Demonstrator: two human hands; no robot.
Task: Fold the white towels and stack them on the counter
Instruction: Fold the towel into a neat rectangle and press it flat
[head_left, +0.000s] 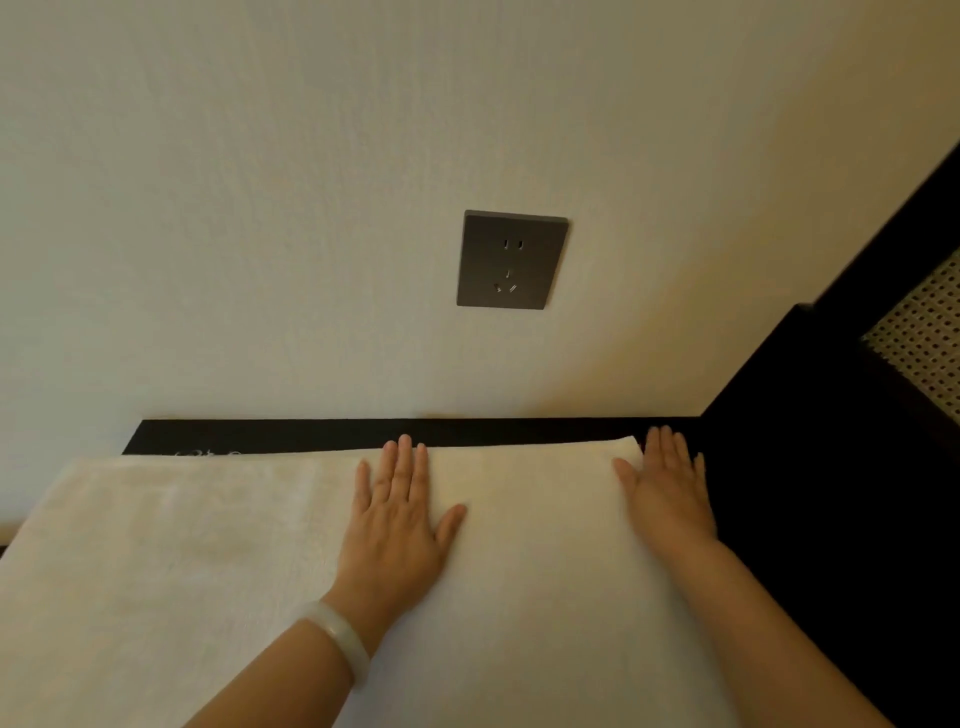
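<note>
The towel (234, 561) is plain white, tinged cream. The counter (519, 431) is black, with faint white marks (208, 453) by its far edge. The wall (260, 208) is off-white, the socket (511, 260) dark grey, the bracelet (340, 642) milky white. The cane panel (924, 343) is beige, dotted with dark holes.

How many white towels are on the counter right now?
1: a white towel spread over the dark counter, left hand flat at its middle, right hand at its right edge. More may lie hidden beneath or out of view.
</note>
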